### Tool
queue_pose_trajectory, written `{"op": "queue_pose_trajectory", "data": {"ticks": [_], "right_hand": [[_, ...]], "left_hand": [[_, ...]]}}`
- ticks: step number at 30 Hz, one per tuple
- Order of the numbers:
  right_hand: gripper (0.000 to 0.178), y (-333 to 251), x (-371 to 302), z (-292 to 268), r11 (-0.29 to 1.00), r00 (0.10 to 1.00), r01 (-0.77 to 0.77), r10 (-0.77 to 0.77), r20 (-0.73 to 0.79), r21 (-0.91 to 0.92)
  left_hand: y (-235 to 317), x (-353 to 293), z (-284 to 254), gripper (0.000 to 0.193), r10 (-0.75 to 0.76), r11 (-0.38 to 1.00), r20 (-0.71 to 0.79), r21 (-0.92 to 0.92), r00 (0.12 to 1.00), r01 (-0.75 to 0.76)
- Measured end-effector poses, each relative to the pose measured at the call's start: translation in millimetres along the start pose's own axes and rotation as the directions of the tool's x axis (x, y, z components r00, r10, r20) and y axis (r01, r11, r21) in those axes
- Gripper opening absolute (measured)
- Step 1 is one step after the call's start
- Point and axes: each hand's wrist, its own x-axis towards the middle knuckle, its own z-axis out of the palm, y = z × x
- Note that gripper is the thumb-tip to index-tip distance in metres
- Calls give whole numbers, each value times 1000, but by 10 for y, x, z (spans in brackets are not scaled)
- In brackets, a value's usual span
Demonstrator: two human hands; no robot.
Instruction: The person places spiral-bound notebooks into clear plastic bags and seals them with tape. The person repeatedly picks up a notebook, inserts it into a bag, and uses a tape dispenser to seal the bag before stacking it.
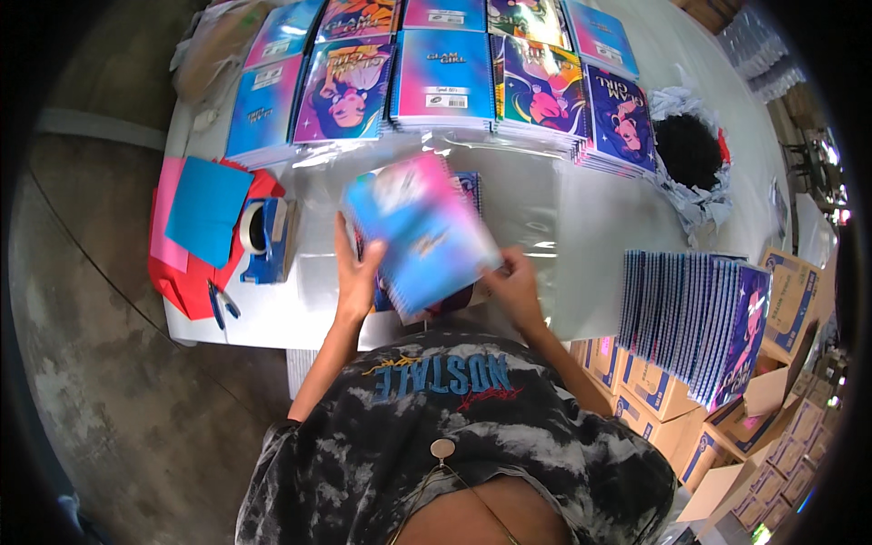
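Pale table [589, 213]; beyond the grip stood notebook stacks [445, 68], seemingly finished. One notebook [422, 232], blurred and tilted, was up between the hands: left hand [356, 274] clasped its left edge, right hand [516, 289] pinched its lower right corner. Dark book [472, 189] lay partly hidden beneath. Right of the grip stood a pile [686, 313], probably left to do.

Smooth-covered notebook [422, 238], glossy plastic sheet [534, 213]

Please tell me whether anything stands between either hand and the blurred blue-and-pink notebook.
Nothing visible does: the left hand is at the left edge of the blue-and-pink notebook, and the right hand is at its lower right corner.
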Motion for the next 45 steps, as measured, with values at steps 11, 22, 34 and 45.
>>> {"op": "queue_pose_trajectory", "data": {"ticks": [11, 22, 34, 45], "right_hand": [[58, -307, 485, 448, 765, 831, -504, 301, 468, 401], [90, -567, -220, -53, 799, 913, 58, -285, 293, 598], [101, -352, -168, -19, 760, 904, 326, -425, 51, 562], [107, -308, -146, 4, 711, 866, 463, -490, -100, 529]], "left_hand": [[-176, 36, -30, 114, -101, 987, 54, 132, 993, 93], [185, -354, -630, 117, 259, 823, 292, -566, 921, -52], [206, -326, -274, 125, 507, 760, 133, -534, 851, -370], [163, -414, -19, 106, 537, 692, 82, -613, 840, -382]]}}
